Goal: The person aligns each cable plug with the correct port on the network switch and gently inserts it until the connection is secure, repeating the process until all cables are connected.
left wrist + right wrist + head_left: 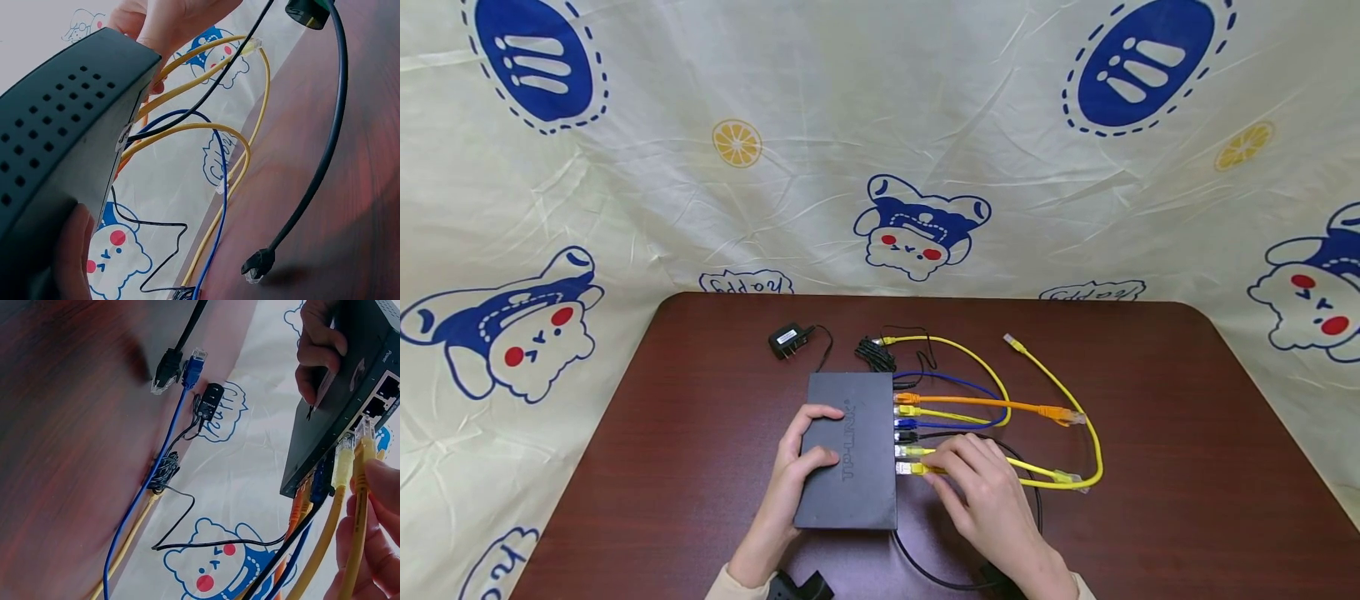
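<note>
My left hand (792, 479) grips a dark TP-Link network switch (850, 500) by its left side, fingers on the top face. With thumb and fingertips, my right hand (981, 487) pinches a yellow Ethernet cable by its plug (916, 469), right at the row of ports. In the right wrist view the clear tip of that yellow plug (362, 440) meets the port edge, beside dark sockets (377, 407). Orange (907, 399), yellow, blue (907, 424) and black (907, 437) plugs sit along the same side. The switch is held up, tilted in both wrist views.
A black power adapter (788, 340) and a bundled thin cord (876, 354) lie on the brown table (700, 400) behind the switch. Loose cable ends spread to the right, including a yellow plug (1015, 343) and an orange plug (1062, 415). A patterned cloth (820, 208) hangs behind.
</note>
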### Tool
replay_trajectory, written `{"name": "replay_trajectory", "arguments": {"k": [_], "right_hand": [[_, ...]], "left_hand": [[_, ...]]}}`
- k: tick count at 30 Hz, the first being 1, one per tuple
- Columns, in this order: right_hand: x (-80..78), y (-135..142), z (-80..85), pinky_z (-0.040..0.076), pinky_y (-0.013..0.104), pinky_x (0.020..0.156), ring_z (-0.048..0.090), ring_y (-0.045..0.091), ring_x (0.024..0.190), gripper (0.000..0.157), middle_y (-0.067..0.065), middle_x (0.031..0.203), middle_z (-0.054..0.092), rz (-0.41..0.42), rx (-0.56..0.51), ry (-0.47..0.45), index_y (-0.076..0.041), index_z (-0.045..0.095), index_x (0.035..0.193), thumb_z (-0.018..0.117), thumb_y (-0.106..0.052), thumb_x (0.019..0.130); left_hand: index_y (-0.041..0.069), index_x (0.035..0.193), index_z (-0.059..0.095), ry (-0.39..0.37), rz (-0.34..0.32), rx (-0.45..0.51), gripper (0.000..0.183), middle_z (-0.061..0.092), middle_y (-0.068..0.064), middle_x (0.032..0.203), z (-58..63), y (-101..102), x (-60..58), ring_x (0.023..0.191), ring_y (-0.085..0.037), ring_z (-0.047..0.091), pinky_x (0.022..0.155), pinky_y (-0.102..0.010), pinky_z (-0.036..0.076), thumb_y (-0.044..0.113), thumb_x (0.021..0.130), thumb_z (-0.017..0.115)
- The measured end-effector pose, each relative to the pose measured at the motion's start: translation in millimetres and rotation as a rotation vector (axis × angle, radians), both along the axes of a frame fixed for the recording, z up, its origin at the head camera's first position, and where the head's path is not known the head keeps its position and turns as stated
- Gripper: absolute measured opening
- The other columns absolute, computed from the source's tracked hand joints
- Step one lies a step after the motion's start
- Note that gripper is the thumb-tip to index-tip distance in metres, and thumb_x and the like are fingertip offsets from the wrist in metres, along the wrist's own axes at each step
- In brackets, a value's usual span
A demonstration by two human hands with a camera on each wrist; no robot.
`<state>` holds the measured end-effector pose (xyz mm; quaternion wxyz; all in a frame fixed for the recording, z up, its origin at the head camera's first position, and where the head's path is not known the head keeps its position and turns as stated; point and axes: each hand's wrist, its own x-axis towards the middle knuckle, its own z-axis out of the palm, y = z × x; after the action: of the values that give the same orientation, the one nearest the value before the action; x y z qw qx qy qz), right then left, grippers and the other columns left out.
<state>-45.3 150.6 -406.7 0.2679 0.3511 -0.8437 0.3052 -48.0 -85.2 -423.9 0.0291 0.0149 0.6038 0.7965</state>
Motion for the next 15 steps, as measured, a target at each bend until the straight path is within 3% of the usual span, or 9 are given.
{"name": "replay_trajectory", "arguments": {"k": [7,15], "right_hand": [[-0.5,-1.8,-1.1,0.035,0.025,0.072,0.054,0.015,0.077,0.029,-0.004,0.086,0.058,0.015,-0.007,0.04,-0.011,0.068,0.089,0.048,-0.03,0.1],[-0.2,-2.0,-6.4,0.039,0.024,0.074,0.054,0.014,0.078,0.026,-0.004,0.087,0.059,0.051,-0.151,0.021,-0.01,0.069,0.089,0.053,-0.029,0.097]], "left_hand": [[0.007,0.118,0.054,0.004,-0.004,0.005,0.046,0.045,-0.013,0.12,0.5,-0.9,0.5,0.1,-0.03,0.045,0.074,-0.035,0.044,-0.005,0.074,0.052],[0.007,0.119,0.054,0.01,-0.018,0.007,0.045,0.045,-0.014,0.121,3.5,-0.7,0.6,0.099,-0.03,0.046,0.073,-0.035,0.044,-0.004,0.075,0.052]]}}
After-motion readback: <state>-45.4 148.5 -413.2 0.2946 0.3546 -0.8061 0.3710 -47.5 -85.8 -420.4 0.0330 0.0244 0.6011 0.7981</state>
